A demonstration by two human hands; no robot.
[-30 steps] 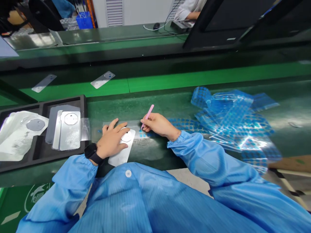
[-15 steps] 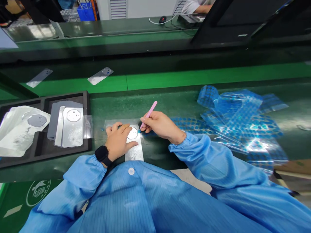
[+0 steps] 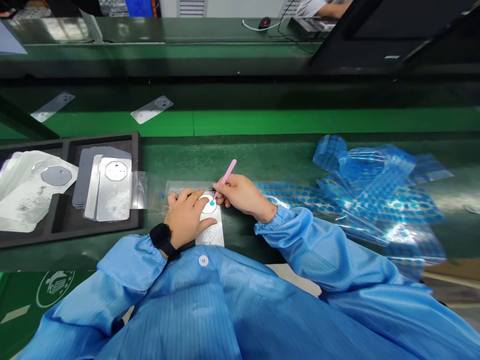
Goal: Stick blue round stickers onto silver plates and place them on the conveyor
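A silver metal plate (image 3: 212, 233) with an octagonal outline near its far end lies on the green bench in front of my body. My left hand (image 3: 187, 216) rests on its left side, fingers spread and laid flat. Pinched in my right hand (image 3: 243, 195) is a pair of pink tweezers (image 3: 227, 172), its tip down at the octagonal area. A small blue round sticker (image 3: 212, 203) shows right at the tip, inside the outline. Whether the tip still grips the sticker is too small to tell.
To the left, a black tray (image 3: 137, 165) holds grey and silver plates (image 3: 114, 195) and pale sheets (image 3: 26, 195). Blue dotted sticker film (image 3: 378, 195) is heaped on the right. Two more plates (image 3: 152, 110) (image 3: 53, 106) lie on the green strip beyond. Someone's arm (image 3: 333, 9) shows behind.
My right hand has shifted slightly left, bringing the tweezers and blue sticker from the plate's right edge onto the octagonal area. My left hand stays on the plate. The view has tilted a little.
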